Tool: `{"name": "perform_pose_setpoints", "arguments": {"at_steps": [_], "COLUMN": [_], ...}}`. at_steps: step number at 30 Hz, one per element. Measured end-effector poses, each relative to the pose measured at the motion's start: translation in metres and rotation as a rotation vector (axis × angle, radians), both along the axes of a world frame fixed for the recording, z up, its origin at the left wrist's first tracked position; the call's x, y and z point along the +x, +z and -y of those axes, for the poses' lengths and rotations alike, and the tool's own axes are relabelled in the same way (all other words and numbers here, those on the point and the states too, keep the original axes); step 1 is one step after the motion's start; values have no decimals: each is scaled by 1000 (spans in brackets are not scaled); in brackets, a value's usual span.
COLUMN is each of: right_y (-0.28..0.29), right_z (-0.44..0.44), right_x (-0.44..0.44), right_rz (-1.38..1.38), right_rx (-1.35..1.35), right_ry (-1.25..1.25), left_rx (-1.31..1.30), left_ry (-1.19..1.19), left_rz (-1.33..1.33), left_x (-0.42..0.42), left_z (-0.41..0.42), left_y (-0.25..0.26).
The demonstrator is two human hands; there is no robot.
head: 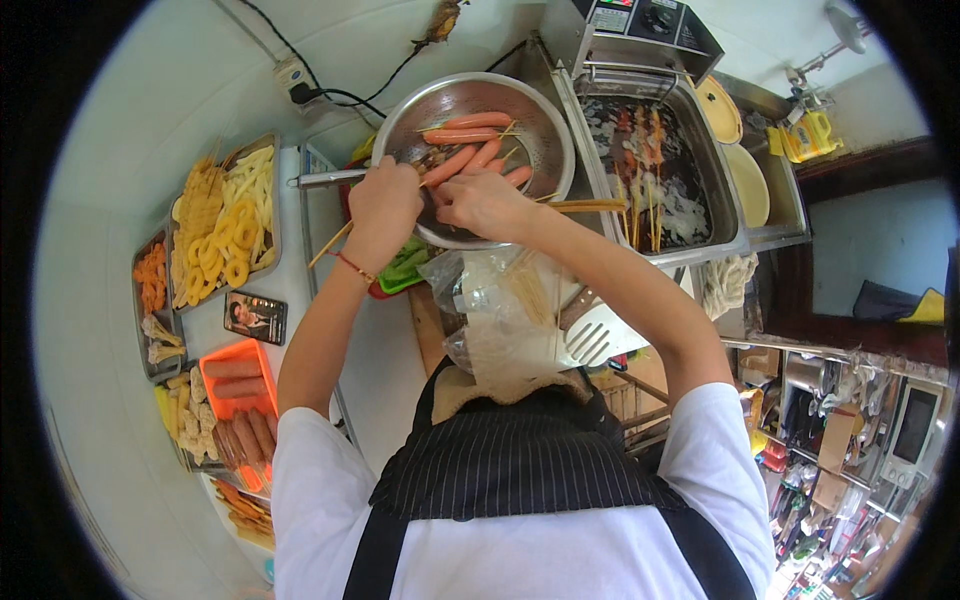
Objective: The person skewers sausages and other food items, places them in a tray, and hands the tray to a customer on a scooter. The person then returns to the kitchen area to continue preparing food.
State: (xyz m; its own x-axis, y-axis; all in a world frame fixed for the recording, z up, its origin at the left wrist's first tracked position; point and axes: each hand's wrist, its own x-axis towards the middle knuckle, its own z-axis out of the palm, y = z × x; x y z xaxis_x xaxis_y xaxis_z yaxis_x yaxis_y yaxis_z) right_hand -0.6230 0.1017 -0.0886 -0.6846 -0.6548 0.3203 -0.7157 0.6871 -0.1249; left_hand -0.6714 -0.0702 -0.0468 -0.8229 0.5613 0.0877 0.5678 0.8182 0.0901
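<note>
A perforated steel bowl [553, 127] with a handle [330, 178] holds several pink sausages [480, 120], some with skewer ends showing. Over its near-left rim, my left hand [386, 199] grips a bamboo skewer [330, 244] that slants out toward the lower left. One sausage [450, 166] lies right by those fingers; whether the skewer runs into it is hidden. My right hand [484, 202] reaches into the bowl beside my left, its fingertips bent down below the sausages. What those fingertips hold, if anything, cannot be made out.
Right of the bowl, skewers [637, 142] fry in bubbling oil inside a deep fryer [739, 225]. Wooden chopsticks [589, 205] bridge bowl and fryer. A slotted turner [589, 337] and loose skewers [529, 289] lie nearer me. Food trays [276, 217] and a phone [255, 318] are at left.
</note>
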Motion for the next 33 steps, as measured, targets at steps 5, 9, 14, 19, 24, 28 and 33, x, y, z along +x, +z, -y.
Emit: {"name": "perform_pose_setpoints", "arguments": {"at_steps": [5, 9, 14, 19, 24, 28, 33], "right_y": [-1, 15, 7, -6, -8, -13, -18], "right_z": [-2, -9, -26, -17, -8, -4, -7], "right_x": [-1, -4, -7, -11, -10, -14, -14], "right_rz": [32, 351, 322, 259, 222, 205, 253], "right_rx": [-170, -105, -116, 77, 29, 57, 85], "right_ry": [-112, -229, -252, -181, -197, -230, -276], "left_rx": [149, 251, 325, 365, 151, 154, 94], "left_ry": [9, -95, -133, -180, -132, -138, -147], "left_rz": [106, 76, 373, 457, 365, 265, 230], "left_x": [-7, -8, -1, 9, 24, 35, 30], "left_z": [4, 15, 15, 8, -10, -24, -31], "left_y": [-1, -6, -7, -15, -4, 8, -5]}}
